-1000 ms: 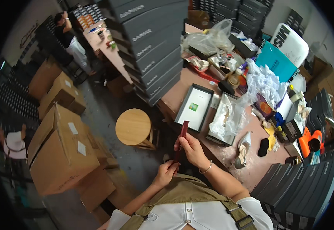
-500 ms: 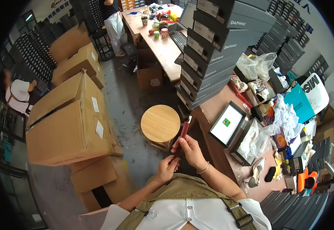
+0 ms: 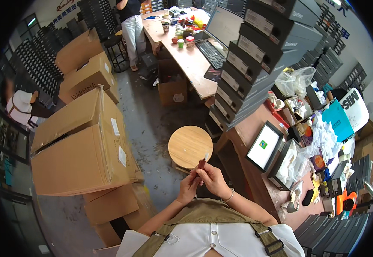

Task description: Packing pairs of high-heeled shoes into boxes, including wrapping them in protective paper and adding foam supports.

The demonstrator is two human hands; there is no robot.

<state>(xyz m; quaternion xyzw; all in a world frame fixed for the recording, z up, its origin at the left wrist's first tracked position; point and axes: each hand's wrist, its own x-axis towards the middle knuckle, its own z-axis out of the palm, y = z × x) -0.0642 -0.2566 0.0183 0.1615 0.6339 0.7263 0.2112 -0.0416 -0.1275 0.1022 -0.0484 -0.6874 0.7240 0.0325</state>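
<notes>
Both hands meet in front of the person's chest, above the floor and just short of the round wooden stool [image 3: 190, 146]. Between them is a slim dark red stick [image 3: 198, 168] with a pale tip, tilted up toward the stool. The right hand [image 3: 212, 179] pinches the stick near its upper end, fingers closed around it. The left hand [image 3: 189, 188] curls against its lower end, fingers pressed together on it. The stick is held in the air, touching nothing but the hands.

To the right runs a brown table [image 3: 255, 180] crowded with clutter, a white tablet [image 3: 264, 145] in a dark frame lying near its edge. Grey boxes [image 3: 255, 64] are stacked high behind it. Large cardboard cartons [image 3: 79, 150] stand to the left on the concrete floor.
</notes>
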